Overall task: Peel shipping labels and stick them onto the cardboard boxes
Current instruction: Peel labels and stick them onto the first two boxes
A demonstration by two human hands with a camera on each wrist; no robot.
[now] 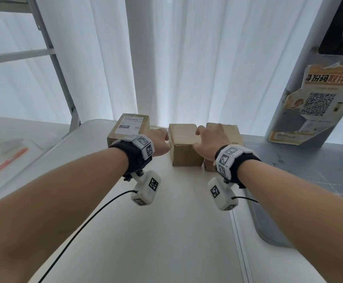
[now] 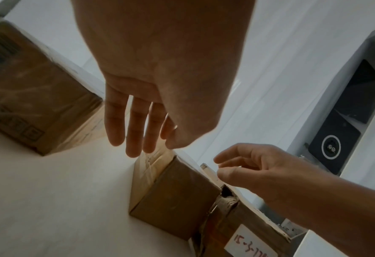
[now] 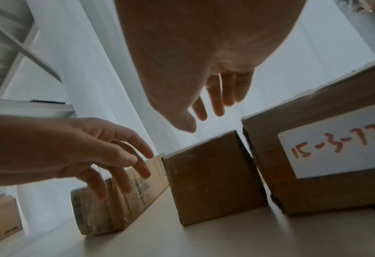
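Three cardboard boxes stand in a row at the far edge of the white table (image 1: 146, 231). The left box (image 1: 128, 127) carries a printed shipping label (image 1: 129, 125) on top. The middle box (image 1: 183, 147) is plain brown. The right box (image 1: 227, 133) bears a white sticker (image 3: 340, 147) with red handwriting. My left hand (image 1: 160, 141) hovers at the middle box's left top edge, fingers straight and empty. Over that box's right top edge my right hand (image 1: 209, 137) is spread, holding nothing. Whether either hand touches the box cannot be told.
A white curtain hangs right behind the boxes. A grey pillar with a QR poster (image 1: 313, 105) rises at the right above a grey mat (image 1: 309, 176). On a side surface at the left lies an orange pen (image 1: 9, 160), beside a metal frame (image 1: 60, 78).
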